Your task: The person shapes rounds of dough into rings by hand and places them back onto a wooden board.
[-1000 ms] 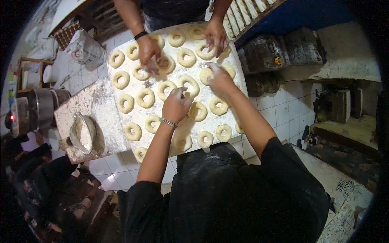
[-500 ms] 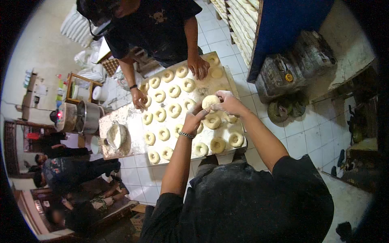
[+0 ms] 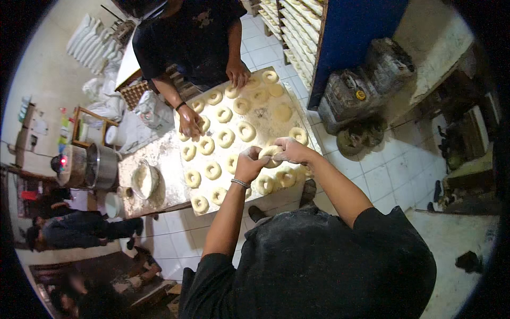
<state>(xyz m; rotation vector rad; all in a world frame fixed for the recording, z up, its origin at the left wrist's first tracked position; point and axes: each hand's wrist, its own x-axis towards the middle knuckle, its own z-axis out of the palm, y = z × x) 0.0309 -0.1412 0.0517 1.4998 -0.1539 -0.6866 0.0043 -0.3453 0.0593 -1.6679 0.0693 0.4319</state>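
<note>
Where both hands meet over the near side of the floured table (image 3: 260, 118), one dough ring (image 3: 270, 150) sits between them. Left hand (image 3: 248, 165) pinches its left side; right hand (image 3: 295, 151) grips its right side. Hands close together, both clamped on the ring, which looks lifted off the table; the gap underneath is hard to tell. Two more rings (image 3: 286, 177) lie just below the hands, toward the near edge; another ring (image 3: 298, 135) lies just beyond the right hand. Rows of rings spread left of the left hand. Across the table, a co-worker's hand with a black wristband (image 3: 189, 122) is at other rings. Flour bowl (image 3: 155, 181) stands well left.
</note>
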